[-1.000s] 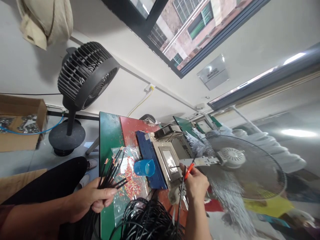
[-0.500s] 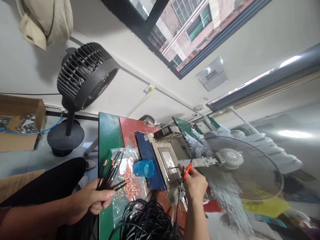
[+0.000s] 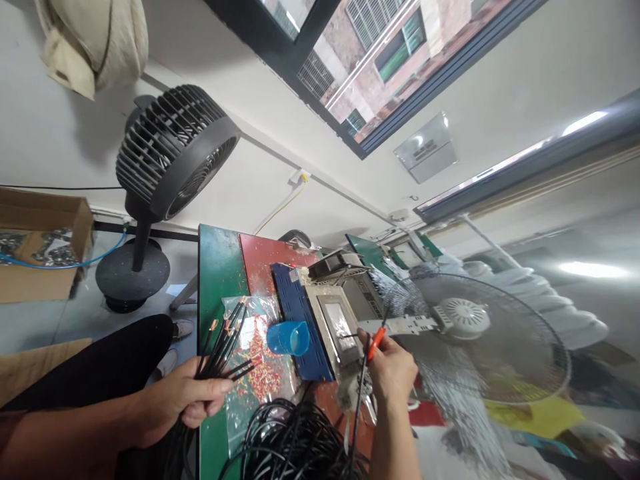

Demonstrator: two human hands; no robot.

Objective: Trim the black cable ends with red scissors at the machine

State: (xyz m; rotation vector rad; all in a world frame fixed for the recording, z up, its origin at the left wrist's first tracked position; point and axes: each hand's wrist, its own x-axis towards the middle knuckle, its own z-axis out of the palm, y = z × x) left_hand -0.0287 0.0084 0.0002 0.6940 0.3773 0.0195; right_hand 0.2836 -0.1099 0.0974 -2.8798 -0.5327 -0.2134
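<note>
Bare green table strip (image 3: 216, 267) left of blue cup (image 3: 289, 338); cable coil (image 3: 295, 440) crowding the near edge

L hand (image 3: 175, 400) grips black cables (image 3: 223, 350); R hand (image 3: 393, 370) holds red-tipped wire (image 3: 376, 339).

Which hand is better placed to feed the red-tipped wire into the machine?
The right hand: it likely already pinches the red-tipped wire beside the machine. The left hand grips a wire bundle farther away.

Black cable bundle (image 3: 220, 350) fans upward; red-tipped cable (image 3: 376, 337) stands upright.
</note>
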